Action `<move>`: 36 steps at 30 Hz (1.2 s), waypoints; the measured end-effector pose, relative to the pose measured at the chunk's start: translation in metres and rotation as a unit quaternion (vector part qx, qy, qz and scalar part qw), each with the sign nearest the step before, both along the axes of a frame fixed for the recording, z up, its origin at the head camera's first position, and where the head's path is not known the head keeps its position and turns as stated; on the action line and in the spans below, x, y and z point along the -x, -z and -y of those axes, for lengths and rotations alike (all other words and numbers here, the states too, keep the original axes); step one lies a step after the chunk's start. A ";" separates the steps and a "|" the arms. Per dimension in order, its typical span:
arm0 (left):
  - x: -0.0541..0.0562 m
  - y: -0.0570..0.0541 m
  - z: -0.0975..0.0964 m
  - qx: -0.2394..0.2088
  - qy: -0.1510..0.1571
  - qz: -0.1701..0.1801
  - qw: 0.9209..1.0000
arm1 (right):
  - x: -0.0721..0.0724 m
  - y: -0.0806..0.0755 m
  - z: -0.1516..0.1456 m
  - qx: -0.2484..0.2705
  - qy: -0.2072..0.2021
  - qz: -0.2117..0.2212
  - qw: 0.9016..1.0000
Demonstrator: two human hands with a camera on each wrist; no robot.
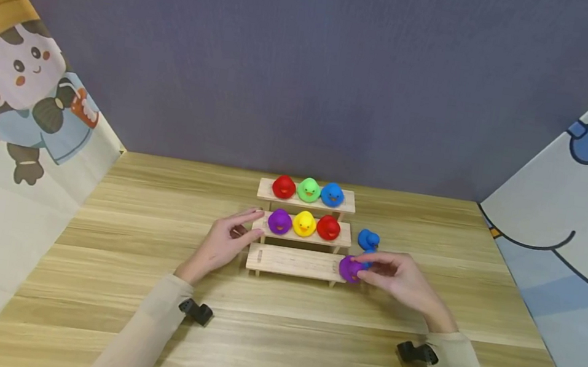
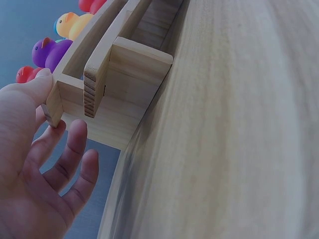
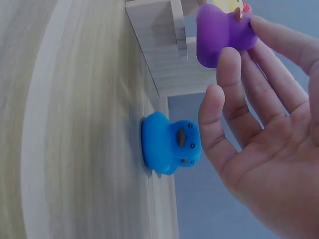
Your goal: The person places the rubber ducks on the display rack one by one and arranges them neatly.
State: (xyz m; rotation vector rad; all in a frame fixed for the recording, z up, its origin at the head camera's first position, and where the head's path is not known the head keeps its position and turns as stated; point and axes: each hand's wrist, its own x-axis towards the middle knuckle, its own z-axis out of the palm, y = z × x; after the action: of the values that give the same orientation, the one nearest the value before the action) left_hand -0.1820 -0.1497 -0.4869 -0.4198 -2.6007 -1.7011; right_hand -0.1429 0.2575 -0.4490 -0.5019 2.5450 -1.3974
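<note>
My right hand (image 1: 401, 277) pinches a purple rubber duck (image 1: 350, 269) between thumb and fingers, at the right end of the lowest step of a tiered wooden stand (image 1: 297, 262). In the right wrist view that duck (image 3: 214, 37) is off the tabletop. With thumb and forefinger my left hand (image 1: 220, 245) grips the left end of the middle step; its other fingers (image 2: 70, 154) are loosely bent. On the middle step sit a purple duck (image 1: 279, 222), a yellow duck (image 1: 305, 224) and a red duck (image 1: 328, 228).
On the top step are a red duck (image 1: 284, 187), a green duck (image 1: 308, 190) and a blue duck (image 1: 333, 195). Right of the stand, a blue duck (image 1: 367, 239) is on the wooden table (image 1: 284, 343); another blue one is partly hidden by my right hand. A dark wall (image 1: 308, 74) rises behind.
</note>
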 end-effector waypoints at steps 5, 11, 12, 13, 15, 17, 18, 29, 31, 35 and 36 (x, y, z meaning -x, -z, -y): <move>0.000 0.001 0.000 0.002 -0.001 0.001 1.000 | 0.002 -0.001 0.007 -0.012 -0.002 0.002 1.000; 0.001 0.000 -0.001 0.000 0.003 0.004 1.000 | 0.004 -0.004 0.016 -0.013 -0.006 0.000 1.000; 0.001 0.000 -0.001 -0.001 0.003 0.004 1.000 | 0.005 -0.004 0.018 -0.014 -0.007 0.000 1.000; 0.001 0.000 -0.001 0.000 0.003 0.004 1.000 | 0.005 -0.005 0.019 -0.014 -0.008 -0.001 1.000; 0.001 0.000 0.000 0.001 0.001 0.005 1.000 | 0.006 -0.005 0.023 -0.015 -0.010 -0.001 1.000; 0.001 0.000 0.000 0.002 0.000 0.004 1.000 | 0.006 -0.006 0.027 -0.014 -0.014 0.001 1.000; 0.001 0.000 0.000 0.002 -0.001 0.004 1.000 | 0.007 -0.007 0.029 -0.011 -0.016 0.002 1.000; 0.000 -0.001 -0.001 0.006 -0.001 0.004 1.000 | 0.007 -0.009 0.047 0.005 -0.035 0.002 0.999; 0.000 -0.001 -0.001 0.006 -0.001 0.003 1.000 | 0.007 -0.009 0.050 0.009 -0.038 0.001 0.999; 0.000 -0.002 0.000 0.010 0.000 0.001 1.000 | 0.007 -0.009 0.054 0.016 -0.044 0.001 0.999; 0.000 -0.002 0.000 0.010 0.000 0.001 1.000 | 0.007 -0.009 0.055 0.019 -0.045 0.003 0.999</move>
State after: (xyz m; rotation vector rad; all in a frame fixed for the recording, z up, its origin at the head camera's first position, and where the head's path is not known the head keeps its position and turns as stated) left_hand -0.1816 -0.1493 -0.4851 -0.4192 -2.6227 -1.6773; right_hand -0.1503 0.2027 -0.4400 -0.6113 2.4634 -1.4145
